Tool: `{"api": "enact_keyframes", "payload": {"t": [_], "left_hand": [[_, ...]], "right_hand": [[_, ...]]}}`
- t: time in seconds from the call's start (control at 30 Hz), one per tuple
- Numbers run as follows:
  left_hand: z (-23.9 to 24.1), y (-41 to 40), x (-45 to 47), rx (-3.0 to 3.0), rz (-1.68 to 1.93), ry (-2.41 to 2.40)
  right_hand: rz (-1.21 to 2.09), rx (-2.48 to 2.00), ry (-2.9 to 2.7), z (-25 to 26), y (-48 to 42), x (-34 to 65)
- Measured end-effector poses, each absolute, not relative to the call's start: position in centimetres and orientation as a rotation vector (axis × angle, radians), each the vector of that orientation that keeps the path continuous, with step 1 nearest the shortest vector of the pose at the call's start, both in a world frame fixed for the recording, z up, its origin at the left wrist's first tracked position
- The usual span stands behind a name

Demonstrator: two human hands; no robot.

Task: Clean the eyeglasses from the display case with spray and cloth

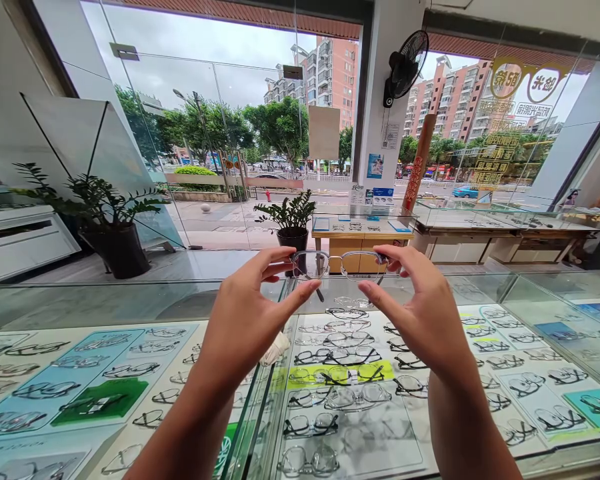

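Observation:
I hold a pair of clear-framed glasses (341, 265) up in front of me with both hands, above a glass display counter (130, 300). My left hand (247, 310) pinches the left end of the frame between thumb and fingers. My right hand (420, 307) grips the right end the same way. The lenses face away from me and the temples look folded. Under the counter glass lie several rows of glasses (340, 373) on white, blue and green cards.
A white cloth (275, 348) lies on the counter by my left wrist. Beyond stand potted plants (105, 220) (290, 223), another display case (363, 233), a wall fan (405, 67) and glass shopfront doors (220, 133) onto the street.

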State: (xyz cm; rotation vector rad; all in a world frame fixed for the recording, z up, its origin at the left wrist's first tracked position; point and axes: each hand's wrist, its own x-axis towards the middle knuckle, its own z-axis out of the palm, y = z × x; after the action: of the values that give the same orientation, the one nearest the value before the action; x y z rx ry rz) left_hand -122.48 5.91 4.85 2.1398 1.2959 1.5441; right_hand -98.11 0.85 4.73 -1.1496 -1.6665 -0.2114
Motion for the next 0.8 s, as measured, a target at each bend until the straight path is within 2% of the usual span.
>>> {"api": "enact_keyframes", "payload": {"t": [0.8], "left_hand": [[4.96,5.16,-122.32,2.248,1.613,1.363]], "right_hand": [[-0.141,-1.227,-1.698,4.60,1.14,-97.88]]}}
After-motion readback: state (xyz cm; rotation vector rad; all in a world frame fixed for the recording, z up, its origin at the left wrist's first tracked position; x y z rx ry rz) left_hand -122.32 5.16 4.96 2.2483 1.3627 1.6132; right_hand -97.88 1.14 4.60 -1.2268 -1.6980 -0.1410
